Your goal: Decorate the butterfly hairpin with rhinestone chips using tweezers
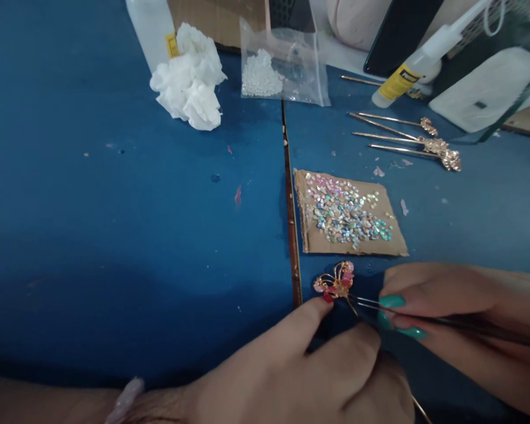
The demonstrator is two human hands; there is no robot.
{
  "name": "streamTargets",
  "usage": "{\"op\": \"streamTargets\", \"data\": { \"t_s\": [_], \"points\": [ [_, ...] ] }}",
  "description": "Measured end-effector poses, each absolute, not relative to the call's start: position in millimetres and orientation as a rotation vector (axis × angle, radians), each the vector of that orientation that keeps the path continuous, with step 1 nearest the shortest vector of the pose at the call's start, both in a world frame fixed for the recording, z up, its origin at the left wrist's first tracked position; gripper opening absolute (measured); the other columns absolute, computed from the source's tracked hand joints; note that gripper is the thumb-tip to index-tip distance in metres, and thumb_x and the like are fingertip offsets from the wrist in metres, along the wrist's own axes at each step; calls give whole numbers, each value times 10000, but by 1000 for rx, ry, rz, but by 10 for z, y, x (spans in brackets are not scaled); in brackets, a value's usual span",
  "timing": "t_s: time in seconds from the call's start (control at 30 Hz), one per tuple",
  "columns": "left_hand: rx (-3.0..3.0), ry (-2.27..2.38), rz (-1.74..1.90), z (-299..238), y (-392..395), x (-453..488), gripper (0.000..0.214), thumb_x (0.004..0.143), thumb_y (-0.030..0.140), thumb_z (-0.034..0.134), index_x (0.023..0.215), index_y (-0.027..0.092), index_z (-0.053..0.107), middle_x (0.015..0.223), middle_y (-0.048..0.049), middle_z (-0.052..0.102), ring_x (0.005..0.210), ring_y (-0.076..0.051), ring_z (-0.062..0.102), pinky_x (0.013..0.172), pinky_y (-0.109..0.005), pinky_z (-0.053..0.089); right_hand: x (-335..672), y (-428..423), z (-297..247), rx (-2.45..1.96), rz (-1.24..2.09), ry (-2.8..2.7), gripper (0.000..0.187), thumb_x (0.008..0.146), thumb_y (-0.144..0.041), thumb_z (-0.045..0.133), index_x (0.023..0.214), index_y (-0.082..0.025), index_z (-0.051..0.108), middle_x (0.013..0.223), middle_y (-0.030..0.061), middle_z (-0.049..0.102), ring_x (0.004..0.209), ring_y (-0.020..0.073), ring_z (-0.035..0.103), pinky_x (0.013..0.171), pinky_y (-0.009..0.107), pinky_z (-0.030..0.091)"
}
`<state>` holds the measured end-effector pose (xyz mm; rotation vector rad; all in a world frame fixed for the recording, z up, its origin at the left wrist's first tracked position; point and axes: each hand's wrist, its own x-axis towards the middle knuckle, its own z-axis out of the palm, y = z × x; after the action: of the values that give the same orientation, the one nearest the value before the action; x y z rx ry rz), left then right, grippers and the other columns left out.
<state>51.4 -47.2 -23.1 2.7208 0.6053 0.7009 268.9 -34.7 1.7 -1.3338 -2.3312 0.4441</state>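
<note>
My left hand reaches in from the lower left, its index finger touching the ornament and its other fingers curled round the stem of a gold hairpin. That ornament is an openwork butterfly with pink and red pieces on its wings. The hairpin's stem passes beneath my fingers and shows again at the bottom edge. On the right, my right hand pinches a pair of thin metal tweezers. The tips reach the middle of the butterfly; whether they hold a small piece cannot be seen. Just above lies a cardboard piece covered with small shiny chips.
Several gold hairpins lie at the upper right, near a glue bottle with a yellow label. Behind are a bag of white beads, crumpled tissue and a dark phone-like slab. A seam divides the blue tabletop.
</note>
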Motion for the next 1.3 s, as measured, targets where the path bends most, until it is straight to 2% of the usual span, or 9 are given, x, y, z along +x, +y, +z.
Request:
{"op": "streamTargets", "data": {
  "t_s": [0.17, 0.3, 0.6, 0.77, 0.87, 1.0, 1.3],
  "points": [
    [2707, 582, 714, -207, -471, 505, 468, 1027, 97, 266, 925, 257, 693, 1102, 98, 679, 1047, -77, 578, 959, -270, 455, 2598, -289, 85, -1297, 396, -2351, 116, 862, -363, 568, 764, -320, 612, 682, -56, 730, 560, 92, 698, 523, 81, 559],
    [2717, 579, 714, -195, -456, 495, 447, 1021, 94, 286, 945, 256, 696, 1116, 96, 674, 1074, -87, 574, 953, -273, 460, 2556, -281, 127, -1300, 384, -2343, 139, 850, -345, 575, 717, -319, 607, 638, -66, 725, 512, 100, 689, 497, 90, 559],
    [2714, 600, 736, -232, -469, 491, 424, 1032, 122, 271, 1034, 251, 675, 1136, 112, 665, 1105, -81, 559, 965, -274, 444, 2676, -357, 39, -1324, 390, -2315, 104, 870, -368, 552, 791, -322, 602, 707, -30, 712, 543, 100, 680, 481, 123, 554],
    [2692, 602, 760, -228, -465, 513, 479, 1036, 107, 227, 989, 240, 686, 1107, 103, 678, 1052, -80, 579, 913, -256, 451, 2703, -385, 28, -1366, 385, -2300, 141, 889, -401, 526, 800, -321, 601, 744, -21, 715, 583, 106, 687, 582, 151, 581],
    [2693, 578, 753, -223, -460, 506, 505, 1030, 84, 226, 933, 247, 693, 1091, 100, 684, 1051, -84, 580, 919, -264, 441, 2662, -360, 56, -1363, 351, -2325, 140, 893, -386, 520, 800, -327, 606, 736, -22, 725, 582, 119, 693, 554, 164, 584],
    [2692, 578, 737, -231, -447, 508, 517, 1030, 85, 217, 923, 252, 694, 1102, 99, 680, 1082, -88, 570, 959, -270, 421, 2556, -295, 93, -1325, 303, -2317, 172, 883, -365, 537, 729, -323, 600, 643, -56, 720, 513, 94, 683, 496, 102, 552],
    [2725, 556, 694, -204, -452, 492, 508, 1033, 105, 198, 1001, 252, 683, 1168, 93, 652, 1104, -84, 571, 989, -265, 430, 2477, -236, 167, -1222, 262, -2380, 215, 920, -353, 497, 723, -299, 563, 567, -68, 698, 487, 38, 665, 607, 11, 516]
  ]
}}
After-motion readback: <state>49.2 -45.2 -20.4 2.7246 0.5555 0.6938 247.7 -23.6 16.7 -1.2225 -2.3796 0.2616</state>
